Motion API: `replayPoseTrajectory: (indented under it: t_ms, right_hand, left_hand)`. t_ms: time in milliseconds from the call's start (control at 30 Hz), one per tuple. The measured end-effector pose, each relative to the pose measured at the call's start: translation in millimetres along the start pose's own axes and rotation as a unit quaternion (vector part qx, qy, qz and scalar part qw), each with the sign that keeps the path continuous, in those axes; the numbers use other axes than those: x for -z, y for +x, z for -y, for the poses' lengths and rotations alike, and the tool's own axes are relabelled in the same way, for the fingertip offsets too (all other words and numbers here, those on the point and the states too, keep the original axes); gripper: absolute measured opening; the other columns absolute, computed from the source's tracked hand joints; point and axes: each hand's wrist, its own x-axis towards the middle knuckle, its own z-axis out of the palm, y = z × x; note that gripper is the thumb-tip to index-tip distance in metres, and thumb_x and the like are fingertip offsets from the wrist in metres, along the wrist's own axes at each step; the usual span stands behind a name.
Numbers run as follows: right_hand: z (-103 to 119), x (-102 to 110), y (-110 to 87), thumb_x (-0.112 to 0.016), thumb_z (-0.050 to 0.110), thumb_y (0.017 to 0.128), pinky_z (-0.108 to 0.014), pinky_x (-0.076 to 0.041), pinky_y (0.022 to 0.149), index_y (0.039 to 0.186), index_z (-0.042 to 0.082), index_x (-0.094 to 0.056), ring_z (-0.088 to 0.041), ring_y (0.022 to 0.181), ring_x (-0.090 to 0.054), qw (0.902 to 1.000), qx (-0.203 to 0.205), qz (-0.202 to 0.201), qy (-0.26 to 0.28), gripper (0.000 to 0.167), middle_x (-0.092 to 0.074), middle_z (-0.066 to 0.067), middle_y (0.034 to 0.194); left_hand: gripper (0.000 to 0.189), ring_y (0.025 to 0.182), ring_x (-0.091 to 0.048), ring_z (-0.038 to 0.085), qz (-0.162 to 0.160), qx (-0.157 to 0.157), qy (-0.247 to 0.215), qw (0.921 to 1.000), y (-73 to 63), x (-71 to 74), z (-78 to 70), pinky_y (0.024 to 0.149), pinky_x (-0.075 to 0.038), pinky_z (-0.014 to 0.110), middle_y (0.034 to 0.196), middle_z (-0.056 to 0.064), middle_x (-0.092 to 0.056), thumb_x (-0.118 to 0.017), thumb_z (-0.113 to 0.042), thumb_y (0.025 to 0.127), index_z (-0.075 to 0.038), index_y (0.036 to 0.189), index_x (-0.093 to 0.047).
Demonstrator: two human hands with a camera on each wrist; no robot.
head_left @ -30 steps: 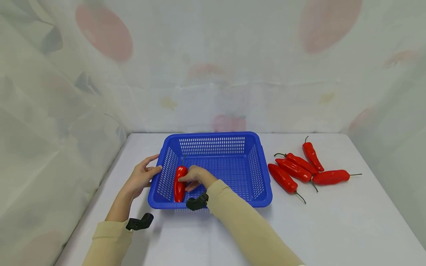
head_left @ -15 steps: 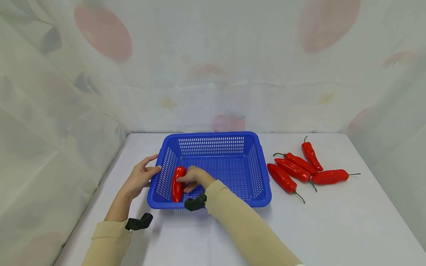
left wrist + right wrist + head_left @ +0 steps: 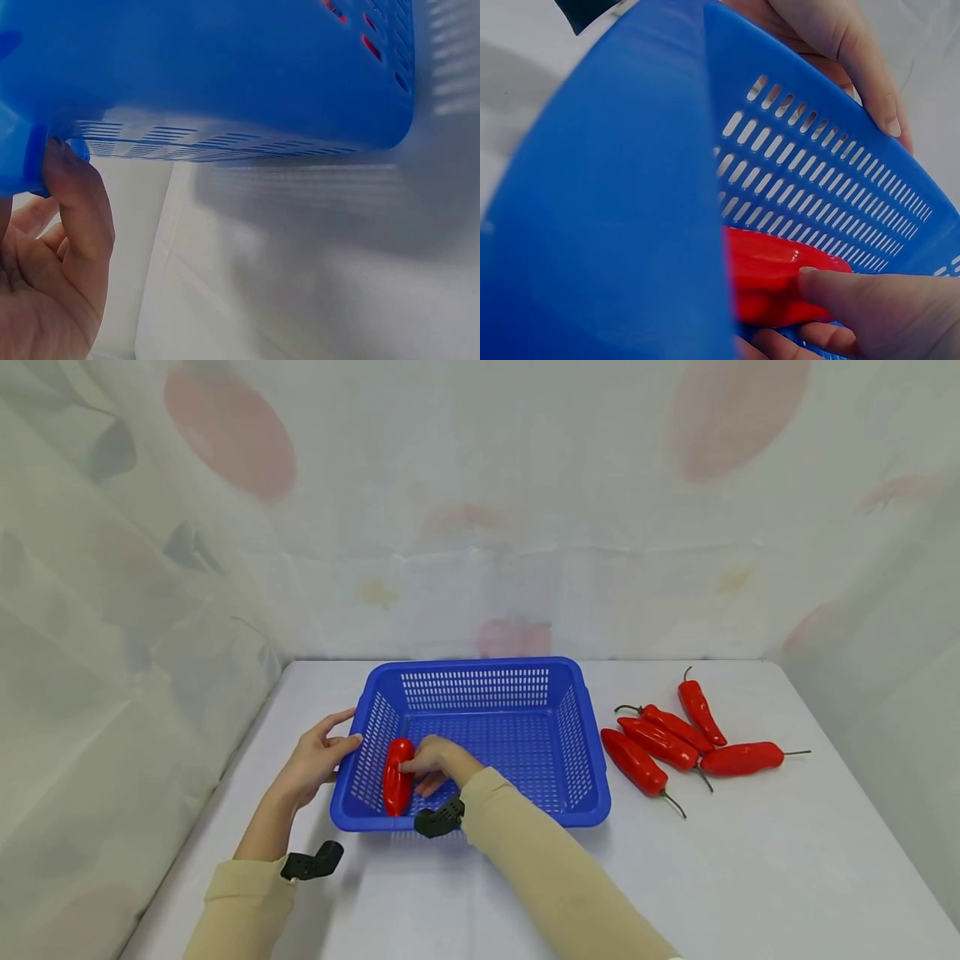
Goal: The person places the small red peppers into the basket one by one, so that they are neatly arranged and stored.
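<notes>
A blue plastic basket (image 3: 480,824) with slotted walls sits on the white table. Inside it, along the left wall, lies a red chili pepper (image 3: 397,777), its stem end pointing to the back. My right hand (image 3: 441,764) reaches over the front rim and holds this pepper, thumb on top and fingers curled at its side. The basket's front wall hides part of the pepper in the right wrist view. At the basket's left rim my left hand (image 3: 318,756) grips the edge between thumb and fingers, also visible in the left wrist view as a hand (image 3: 64,240) at the rim.
Several more red peppers (image 3: 660,743) lie loosely grouped on the table (image 3: 750,860), right of the basket. Printed white cloth (image 3: 480,585) hangs behind the table and along both sides. Each wrist wears a black camera mount (image 3: 313,861).
The pepper under my right hand has shifted slightly left, toward the basket's left wall, and its stem end sits a little lower. My left hand keeps its grip on the rim.
</notes>
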Motion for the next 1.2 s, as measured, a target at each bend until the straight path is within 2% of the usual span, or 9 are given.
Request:
replayPoseTrajectory:
  t_ms: [300, 533, 800, 1000, 1200]
  right_hand:
    - [-0.3, 6.1, -1.8, -0.057, 0.022, 0.091, -0.040, -0.055, 0.073, 0.103, -0.006, -0.059, -0.034, 0.086, -0.067, 0.9997, 0.008, -0.012, -0.021, 0.030, -0.065, -0.021, 0.097]
    - [3.1, 17.3, -6.9, -0.056, 0.021, 0.091, -0.039, -0.056, 0.068, 0.095, -0.003, -0.059, -0.033, 0.082, -0.068, 0.9971, 0.047, -0.019, -0.057, 0.025, -0.064, -0.022, 0.100]
    - [6.0, 28.2, -14.5, -0.058, 0.021, 0.090, -0.035, -0.057, 0.062, 0.107, -0.002, -0.057, -0.030, 0.082, -0.067, 0.9905, 0.100, -0.040, -0.085, 0.029, -0.062, -0.016, 0.095]
    - [5.6, 40.1, -22.3, -0.058, 0.021, 0.090, -0.041, -0.057, 0.068, 0.117, -0.002, -0.052, -0.035, 0.086, -0.066, 0.9847, 0.145, -0.036, -0.090, 0.035, -0.064, -0.024, 0.100]
    - [3.6, 53.5, -28.3, -0.059, 0.022, 0.090, -0.040, -0.056, 0.069, 0.117, 0.000, -0.053, -0.034, 0.088, -0.065, 0.9781, 0.174, -0.037, -0.108, 0.035, -0.065, -0.022, 0.098]
  left_hand:
    - [0.064, 0.080, -0.068, 0.028, -0.003, 0.002, -0.001, 1.0000, -0.2, -0.4, -0.4, 0.067, -0.056, 0.045, 0.117, 0.030, -0.056, -0.055, -0.032, 0.092, -0.019, 0.146, -0.024]
    - [0.064, 0.080, -0.068, 0.027, -0.002, 0.001, -0.002, 1.0000, 0.0, 0.0, -0.2, 0.067, -0.056, 0.045, 0.116, 0.029, -0.057, -0.055, -0.032, 0.092, -0.019, 0.146, -0.024]
    - [0.063, 0.082, -0.068, 0.028, -0.002, 0.001, -0.001, 1.0000, -0.3, 0.5, -0.3, 0.068, -0.056, 0.045, 0.117, 0.030, -0.056, -0.055, -0.031, 0.092, -0.019, 0.146, -0.024]
    - [0.063, 0.081, -0.068, 0.027, -0.004, 0.002, -0.001, 1.0000, -0.4, 0.4, -0.1, 0.067, -0.056, 0.045, 0.117, 0.029, -0.056, -0.055, -0.032, 0.092, -0.019, 0.146, -0.024]
    - [0.063, 0.080, -0.068, 0.027, -0.002, -0.001, -0.004, 1.0000, -0.2, 0.6, 0.2, 0.067, -0.056, 0.045, 0.117, 0.030, -0.056, -0.055, -0.032, 0.092, -0.019, 0.146, -0.024]
